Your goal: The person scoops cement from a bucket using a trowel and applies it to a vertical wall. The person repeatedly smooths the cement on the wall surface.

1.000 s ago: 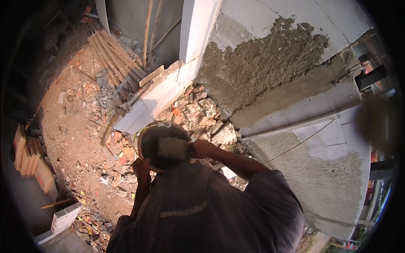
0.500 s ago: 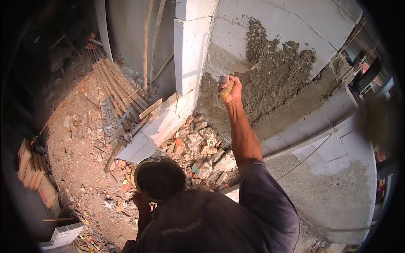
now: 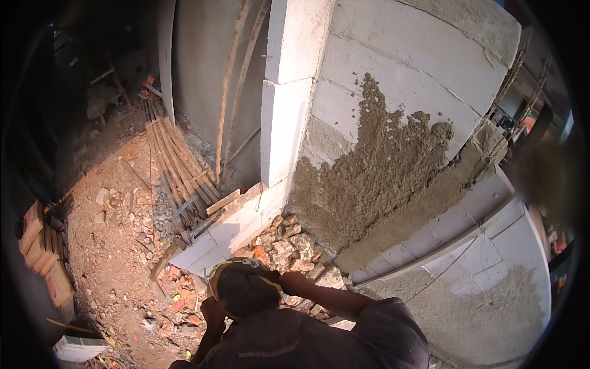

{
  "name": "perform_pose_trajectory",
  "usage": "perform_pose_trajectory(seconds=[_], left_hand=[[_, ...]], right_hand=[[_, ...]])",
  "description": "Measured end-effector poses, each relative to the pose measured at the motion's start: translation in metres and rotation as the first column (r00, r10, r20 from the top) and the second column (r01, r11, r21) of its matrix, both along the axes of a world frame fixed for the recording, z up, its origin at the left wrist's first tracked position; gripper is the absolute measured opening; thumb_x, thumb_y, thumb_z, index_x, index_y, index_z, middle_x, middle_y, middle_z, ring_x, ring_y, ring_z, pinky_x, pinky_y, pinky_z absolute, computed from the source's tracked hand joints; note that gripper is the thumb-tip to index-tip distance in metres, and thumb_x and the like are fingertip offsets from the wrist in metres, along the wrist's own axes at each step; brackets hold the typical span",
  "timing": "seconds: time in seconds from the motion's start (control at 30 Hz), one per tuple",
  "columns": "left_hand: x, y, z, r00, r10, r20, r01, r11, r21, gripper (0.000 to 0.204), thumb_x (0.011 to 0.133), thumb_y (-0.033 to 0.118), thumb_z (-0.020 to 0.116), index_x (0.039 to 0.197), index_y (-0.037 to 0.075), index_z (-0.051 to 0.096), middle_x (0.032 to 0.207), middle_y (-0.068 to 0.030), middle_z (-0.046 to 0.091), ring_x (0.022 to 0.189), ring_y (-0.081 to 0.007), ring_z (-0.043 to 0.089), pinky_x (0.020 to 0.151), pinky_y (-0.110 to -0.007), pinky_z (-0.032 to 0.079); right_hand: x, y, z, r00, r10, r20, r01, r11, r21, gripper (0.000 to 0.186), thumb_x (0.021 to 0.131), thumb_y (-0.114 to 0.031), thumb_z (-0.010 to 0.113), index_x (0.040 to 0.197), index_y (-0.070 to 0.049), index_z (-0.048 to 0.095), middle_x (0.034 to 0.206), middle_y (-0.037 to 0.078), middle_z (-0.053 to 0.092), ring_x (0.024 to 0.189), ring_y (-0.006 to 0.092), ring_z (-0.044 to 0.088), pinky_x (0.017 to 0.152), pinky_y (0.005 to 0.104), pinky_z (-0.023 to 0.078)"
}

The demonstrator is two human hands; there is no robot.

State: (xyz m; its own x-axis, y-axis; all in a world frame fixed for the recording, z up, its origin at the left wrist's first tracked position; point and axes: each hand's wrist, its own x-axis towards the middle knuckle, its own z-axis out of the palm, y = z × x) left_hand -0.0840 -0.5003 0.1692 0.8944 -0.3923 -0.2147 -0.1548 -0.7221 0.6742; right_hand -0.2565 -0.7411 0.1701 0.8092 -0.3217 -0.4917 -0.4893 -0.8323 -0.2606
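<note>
A round bucket (image 3: 216,284) with a pale rim and dark inside is in front of my chest, low in the view. My left hand (image 3: 213,310) is closed on its near left rim. At the bucket's right side is my right hand (image 3: 296,283), closed around the trowel's handle; shadow hides the blade at or inside the bucket. Past the hands, rough wet mortar (image 3: 393,147) covers part of the pale block wall (image 3: 393,67), with a ragged upper edge.
Broken bricks and rubble (image 3: 295,243) lie at the wall's foot. A low block wall (image 3: 215,243) runs left of them, with bamboo poles (image 3: 178,160) beyond. Stacked tiles or boards (image 3: 46,255) stand far left. A partly plastered surface (image 3: 479,307) curves at right.
My right hand has come down from the wall to the bucket, bringing the trowel. The bucket sits slightly lower and further right in view, and the view has tilted upward.
</note>
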Motion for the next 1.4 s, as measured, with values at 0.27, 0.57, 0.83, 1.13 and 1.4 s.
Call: perform_pose_trajectory(seconds=[0.27, 0.57, 0.83, 1.13, 1.4], left_hand=[[-0.007, -0.019, 0.017, 0.995, -0.047, -0.089, 0.038, 0.994, -0.104, 0.026, 0.061, 0.018, 0.064, 0.067, -0.007, 0.062, 0.058, -0.0183, 0.059, 0.055, -0.0272, 0.060, 0.056, -0.040, 0.046], [0.000, -0.002, -0.004, 0.928, 0.178, -0.327, -0.270, 0.927, -0.261, 0.019, 0.065, 0.012, 0.064, 0.062, -0.004, 0.054, 0.054, -0.0062, 0.053, 0.049, -0.0140, 0.049, 0.044, -0.034, 0.038], [0.009, 0.025, 0.004, 0.946, 0.277, -0.168, -0.298, 0.947, -0.118, 0.021, 0.065, 0.011, 0.065, 0.061, -0.007, 0.055, 0.051, -0.0091, 0.052, 0.044, -0.0148, 0.048, 0.040, -0.035, 0.038], [0.015, 0.055, -0.056, 0.970, 0.243, -0.023, -0.244, 0.969, -0.035, 0.028, 0.065, 0.019, 0.062, 0.063, -0.008, 0.060, 0.057, -0.0214, 0.059, 0.053, -0.0309, 0.060, 0.055, -0.043, 0.046], [0.004, 0.017, -0.006, 0.982, 0.137, -0.128, -0.149, 0.985, -0.086, 0.024, 0.063, 0.016, 0.064, 0.063, -0.007, 0.058, 0.053, -0.0139, 0.056, 0.050, -0.0190, 0.052, 0.052, -0.039, 0.042]], right_hand=[[0.016, 0.036, -0.058, 0.985, 0.151, 0.084, -0.169, 0.941, 0.292, 0.027, 0.081, -0.028, 0.059, 0.097, -0.008, 0.067, 0.094, 0.020, 0.066, 0.091, 0.0357, 0.065, 0.077, 0.0475, 0.051], [-0.001, -0.024, 0.049, 0.971, 0.126, 0.203, -0.164, 0.970, 0.177, 0.029, 0.077, -0.034, 0.063, 0.090, -0.008, 0.065, 0.082, 0.016, 0.067, 0.080, 0.0353, 0.065, 0.071, 0.0434, 0.052], [0.068, -0.187, 0.245, 0.806, -0.461, 0.371, -0.049, 0.573, 0.818, 0.012, 0.069, -0.006, 0.065, 0.078, 0.001, 0.062, 0.065, 0.009, 0.065, 0.048, 0.0127, 0.059, 0.044, 0.0246, 0.047], [0.044, -0.078, 0.007, 0.637, -0.771, -0.017, 0.132, 0.087, 0.987, 0.022, 0.082, -0.022, 0.059, 0.083, 0.000, 0.062, 0.071, 0.008, 0.060, 0.057, 0.0164, 0.057, 0.051, 0.0287, 0.047], [0.014, -0.002, -0.008, 0.982, 0.183, 0.050, -0.186, 0.980, 0.072, 0.020, 0.078, -0.016, 0.057, 0.087, -0.002, 0.068, 0.086, 0.018, 0.068, 0.082, 0.0332, 0.068, 0.069, 0.0453, 0.054]])
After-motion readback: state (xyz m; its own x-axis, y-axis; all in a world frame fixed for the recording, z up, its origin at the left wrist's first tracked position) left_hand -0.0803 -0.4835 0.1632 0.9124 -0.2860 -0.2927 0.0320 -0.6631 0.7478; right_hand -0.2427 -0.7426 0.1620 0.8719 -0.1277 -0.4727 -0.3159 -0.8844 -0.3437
